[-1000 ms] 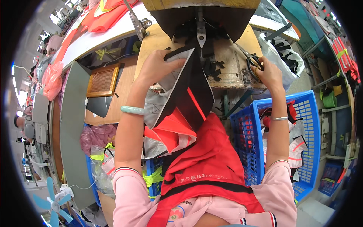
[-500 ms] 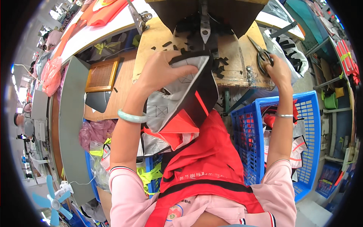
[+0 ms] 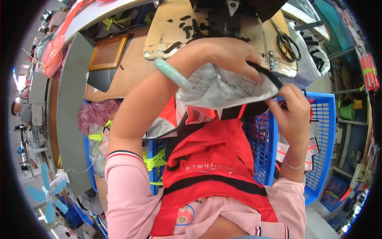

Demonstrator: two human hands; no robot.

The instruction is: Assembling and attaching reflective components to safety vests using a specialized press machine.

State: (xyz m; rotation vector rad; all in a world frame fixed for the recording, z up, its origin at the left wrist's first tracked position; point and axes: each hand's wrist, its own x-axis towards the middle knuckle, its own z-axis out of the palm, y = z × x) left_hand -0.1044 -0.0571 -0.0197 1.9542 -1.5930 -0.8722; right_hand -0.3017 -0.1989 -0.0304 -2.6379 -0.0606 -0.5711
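A grey-lined fabric piece (image 3: 217, 93) with black edging and stitched crossed squares hangs in front of my red apron (image 3: 207, 147). My left hand (image 3: 232, 55) reaches across it from above, closed on its black upper edge, thumb on the grey side. My right hand (image 3: 293, 113) pinches the corner of that edge at the right. Black-handled scissors (image 3: 287, 46) lie at the right side of the wooden work surface, apart from both hands. The fabric's lower part folds toward my apron, showing red and black.
Black scraps (image 3: 191, 30) are strewn over the wooden work surface (image 3: 163, 20) beneath a dark machine (image 3: 266, 8). A blue basket (image 3: 324, 139) with sewn pieces stands at my right. On the left are a woven-topped wooden frame (image 3: 107, 51), a grey panel (image 3: 73, 103) and a blue fan (image 3: 49, 195).
My right hand has put the scissors down and come in to the fabric's corner. My left hand has carried the fabric to the right and nearer, its grey side turned up.
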